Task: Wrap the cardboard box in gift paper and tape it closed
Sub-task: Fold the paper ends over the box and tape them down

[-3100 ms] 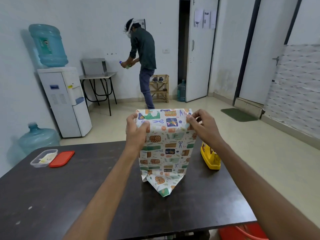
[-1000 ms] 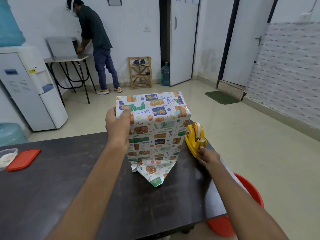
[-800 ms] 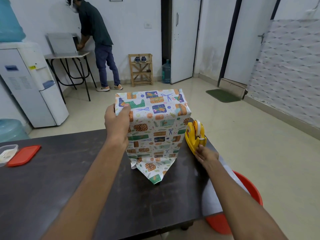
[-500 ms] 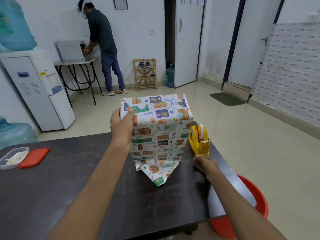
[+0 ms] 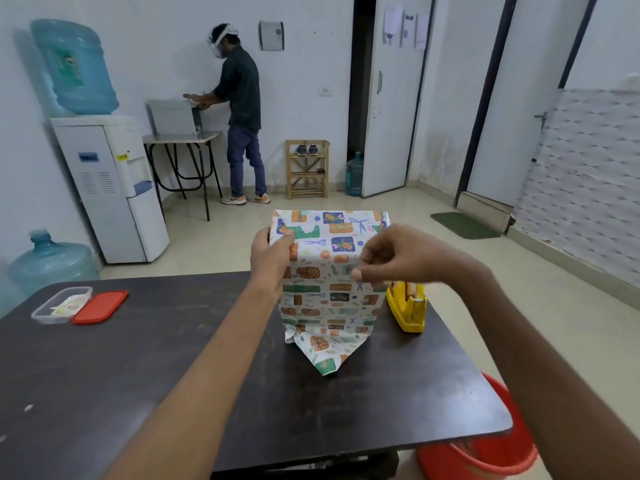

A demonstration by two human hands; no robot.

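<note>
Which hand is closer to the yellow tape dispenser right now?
Right. The right hand hovers just above the tape dispenser; the left hand grips the wrapped box at its opposite top edge.

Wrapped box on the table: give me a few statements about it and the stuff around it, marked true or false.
The left hand grips the wrapped box at an upper corner. True.
The tape dispenser is blue. False: it is yellow.
The red lid covers the clear container. False: it lies beside it.
A pointed paper flap lies on the table at the box's foot. True.
The right hand rests on the dispenser. False: it is raised before the box.
</note>
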